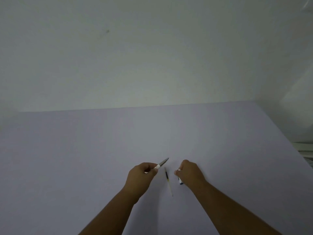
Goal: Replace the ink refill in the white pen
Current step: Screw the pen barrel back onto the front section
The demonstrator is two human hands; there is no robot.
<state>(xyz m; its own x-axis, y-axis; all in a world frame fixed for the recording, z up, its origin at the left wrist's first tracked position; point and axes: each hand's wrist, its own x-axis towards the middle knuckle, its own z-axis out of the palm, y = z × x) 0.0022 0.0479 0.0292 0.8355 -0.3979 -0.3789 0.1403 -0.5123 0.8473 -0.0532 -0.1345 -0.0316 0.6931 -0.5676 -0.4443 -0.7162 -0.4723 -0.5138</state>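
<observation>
My left hand [143,175] grips a white pen part with a grey pointed tip [161,164]; the tip points up and to the right, away from me. My right hand [190,173] is closed over another pen piece [180,181], whose white and blue end sticks out below the fingers. Between the two hands a thin ink refill [168,181] lies loose on the table, dark at its far end and pale toward me. Neither hand touches the refill.
The work surface is a pale lilac table [84,158] that meets a plain white wall [135,56] at the back. The table's right edge runs diagonally, with pale objects [304,150] beyond it at the far right.
</observation>
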